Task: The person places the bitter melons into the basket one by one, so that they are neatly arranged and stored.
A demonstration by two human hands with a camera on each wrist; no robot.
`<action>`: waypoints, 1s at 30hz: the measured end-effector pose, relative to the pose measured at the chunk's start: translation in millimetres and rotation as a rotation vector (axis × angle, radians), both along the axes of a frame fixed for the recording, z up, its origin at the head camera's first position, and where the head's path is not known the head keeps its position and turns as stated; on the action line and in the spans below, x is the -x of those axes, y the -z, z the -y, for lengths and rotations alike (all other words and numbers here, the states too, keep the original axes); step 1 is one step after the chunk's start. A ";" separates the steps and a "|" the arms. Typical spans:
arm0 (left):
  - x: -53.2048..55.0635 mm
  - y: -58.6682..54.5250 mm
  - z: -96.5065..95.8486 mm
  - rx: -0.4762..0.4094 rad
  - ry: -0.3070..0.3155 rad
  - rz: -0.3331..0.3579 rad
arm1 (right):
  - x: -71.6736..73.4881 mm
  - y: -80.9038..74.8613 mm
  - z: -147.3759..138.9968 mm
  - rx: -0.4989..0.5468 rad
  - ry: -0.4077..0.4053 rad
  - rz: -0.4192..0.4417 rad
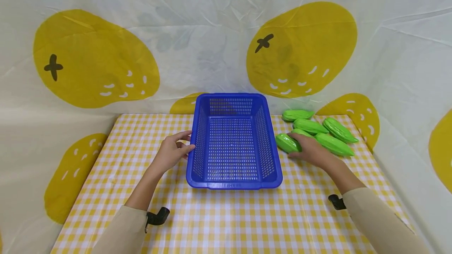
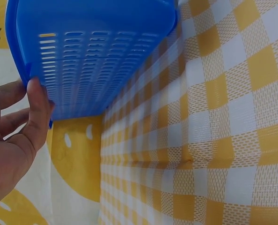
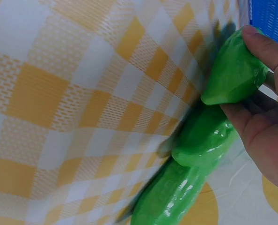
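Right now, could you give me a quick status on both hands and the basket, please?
Left hand touches blue basket rim. Right hand grips nearest green gourd. Basket empty, nothing between.

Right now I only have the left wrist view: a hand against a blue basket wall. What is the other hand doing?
Observer: The right hand grips a green toy gourd just right of the blue basket.
Operator: Any more of them?
Observer: Yes, four more gourds lie behind it on the checked cloth.
Operator: Anything inside the basket?
Observer: No, only its perforated floor shows; the left hand touches its left rim.
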State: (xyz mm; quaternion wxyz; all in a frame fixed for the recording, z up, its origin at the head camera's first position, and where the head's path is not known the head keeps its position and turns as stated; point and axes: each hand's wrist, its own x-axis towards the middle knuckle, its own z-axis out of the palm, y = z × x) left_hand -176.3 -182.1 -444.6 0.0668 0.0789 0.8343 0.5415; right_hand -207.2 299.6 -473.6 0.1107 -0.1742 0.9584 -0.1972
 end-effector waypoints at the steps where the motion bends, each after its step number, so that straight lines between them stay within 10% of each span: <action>1: 0.2 0.1 -0.2 -0.001 -0.001 0.004 | 0.1 -1.3 -0.3 0.005 0.000 -0.005; 30: 1.5 -4.4 -1.2 0.019 0.015 -0.005 | 17.2 -81.1 2.3 0.012 -0.011 -0.123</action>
